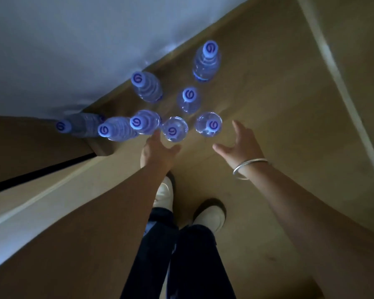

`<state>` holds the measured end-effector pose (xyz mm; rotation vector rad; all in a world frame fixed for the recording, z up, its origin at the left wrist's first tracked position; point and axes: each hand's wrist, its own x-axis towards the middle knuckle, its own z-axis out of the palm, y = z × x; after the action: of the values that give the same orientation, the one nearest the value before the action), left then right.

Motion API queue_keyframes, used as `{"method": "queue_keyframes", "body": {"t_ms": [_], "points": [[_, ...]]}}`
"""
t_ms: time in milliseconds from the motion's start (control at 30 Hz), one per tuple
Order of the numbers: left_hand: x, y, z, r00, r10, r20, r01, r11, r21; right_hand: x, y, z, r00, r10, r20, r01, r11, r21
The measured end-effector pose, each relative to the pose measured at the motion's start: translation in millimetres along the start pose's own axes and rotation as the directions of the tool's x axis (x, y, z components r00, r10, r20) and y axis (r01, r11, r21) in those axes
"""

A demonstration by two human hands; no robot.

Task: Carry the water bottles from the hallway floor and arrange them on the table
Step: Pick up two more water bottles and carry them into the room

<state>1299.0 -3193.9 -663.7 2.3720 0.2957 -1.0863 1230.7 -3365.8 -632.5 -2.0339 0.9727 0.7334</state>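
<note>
Water bottles (175, 128), eight in all, stand upright on a tan hallway floor (268, 100) beside a pale wall (63, 50), each sealed with a light blue cap bearing a dark swirl mark. Seen from directly above, they cluster loosely near the baseboard: one (207, 61) stands apart at the far end, two sit in the middle, and five form a rough row nearest the person, the leftmost (80, 125) tucked into a dim corner by a doorway.

A person leans over the group with both bare arms stretched downward. The left hand (158, 152) reaches toward the row with fingers extended and relaxed, its fingertips just beside the bottle at the centre of the row and holding nothing. The right hand (240, 143), a silver bangle (247, 168) on its wrist, is spread wide with thumb and fingers apart, hovering near the bottle at the right end of the row (209, 124) without touching it.

Below the arms, dark trousers (181, 255) and two white shoes (211, 216) stand on the floor close to the bottles. The lighting is low, and the bottles glow faintly blue.
</note>
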Motion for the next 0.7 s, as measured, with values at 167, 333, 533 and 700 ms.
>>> {"method": "queue_keyframes", "body": {"t_ms": [167,333,533,700], "points": [[40.9,3.4,6.1,0.981,0.179,0.077,-0.180,0.983,0.015,44.9,0.9,16.2,0.990,-0.134,-0.048,0.133,0.991,-0.015],[47.5,-0.8,8.1,0.973,0.227,0.051,-0.225,0.973,-0.049,68.9,-8.0,26.3,0.988,-0.147,0.050,0.146,0.989,0.009],[39.9,-9.4,-0.5,0.964,0.245,0.103,-0.257,0.958,0.128,54.2,-8.1,30.3,0.984,-0.178,-0.009,0.178,0.984,0.012],[5.0,-12.4,-20.5,0.972,0.203,0.116,-0.221,0.960,0.169,10.3,-10.8,20.1,0.983,-0.175,0.062,0.176,0.984,-0.014]]}}
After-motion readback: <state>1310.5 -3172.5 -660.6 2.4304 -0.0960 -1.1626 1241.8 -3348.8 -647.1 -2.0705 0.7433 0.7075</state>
